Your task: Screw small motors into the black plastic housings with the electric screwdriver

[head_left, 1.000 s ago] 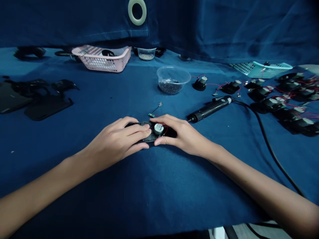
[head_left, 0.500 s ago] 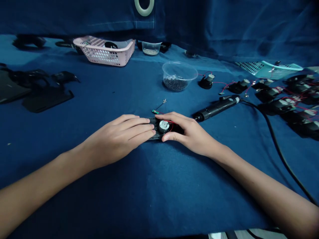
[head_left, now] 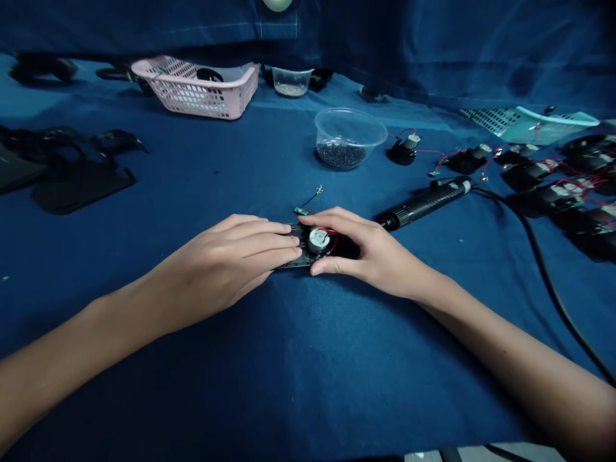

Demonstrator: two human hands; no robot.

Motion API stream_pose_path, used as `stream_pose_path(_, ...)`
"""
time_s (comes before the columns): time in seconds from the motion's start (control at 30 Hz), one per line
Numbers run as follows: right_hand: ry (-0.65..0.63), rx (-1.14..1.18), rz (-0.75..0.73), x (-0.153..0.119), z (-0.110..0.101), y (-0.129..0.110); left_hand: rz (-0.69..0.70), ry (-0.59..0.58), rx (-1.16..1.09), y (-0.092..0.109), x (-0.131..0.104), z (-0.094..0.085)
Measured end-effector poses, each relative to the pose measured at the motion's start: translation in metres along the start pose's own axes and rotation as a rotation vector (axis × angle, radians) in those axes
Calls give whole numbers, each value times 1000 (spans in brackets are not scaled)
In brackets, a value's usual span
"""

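A black plastic housing [head_left: 305, 259] lies on the blue cloth between my hands. Set in it is a small round motor [head_left: 319, 240] with a pale top and red wires. My left hand [head_left: 243, 250] rests flat over the housing's left part, fingers stretched and thumb hidden. Thumb and fingers of my right hand [head_left: 366, 253] grip the housing's right part from both edges, around the motor. A small green circuit board [head_left: 301, 210] lies just beyond, with a thin dark wire running to a small metallic piece [head_left: 319, 189].
Behind stands a clear tub [head_left: 349, 138] of small dark pieces. A black electric screwdriver [head_left: 426, 203] with its cord lies at right, near several wired motor assemblies [head_left: 534, 172]. Pink [head_left: 206, 96] and turquoise [head_left: 539, 126] baskets stand at the back. Black plastic parts [head_left: 81, 186] lie at left.
The view has shifted slightly, so the background sits a little higher. Both hands stay on the housing, with hardly any movement relative to it.
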State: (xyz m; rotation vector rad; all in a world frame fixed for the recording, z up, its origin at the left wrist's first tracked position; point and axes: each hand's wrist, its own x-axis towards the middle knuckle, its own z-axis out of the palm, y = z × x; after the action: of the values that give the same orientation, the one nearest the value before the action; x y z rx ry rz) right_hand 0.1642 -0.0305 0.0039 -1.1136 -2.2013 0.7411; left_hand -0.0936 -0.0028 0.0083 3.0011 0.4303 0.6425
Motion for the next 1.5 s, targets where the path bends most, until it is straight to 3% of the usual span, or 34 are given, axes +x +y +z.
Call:
stream_pose_path(0.17, -2, -4, -12, 1, -1, 3, 4, -13, -10, -1, 0, -2)
stream_pose_path(0.37, 101, -64, -60, 0, 1, -1, 21, -23, 9, -1, 1, -3)
stream_pose_path(0.77, 96, -94, -166, 0, 0, 0, 21, -25, -62, -5, 0, -3)
stream_pose_path(1.13, 92, -61, -111, 0, 3, -1, 17, -36, -70, -6, 0, -3)
stream_pose_path(1.5, -29, -138, -16, -6, 9, -6, -39, -117, 65, 10, -4, -5)
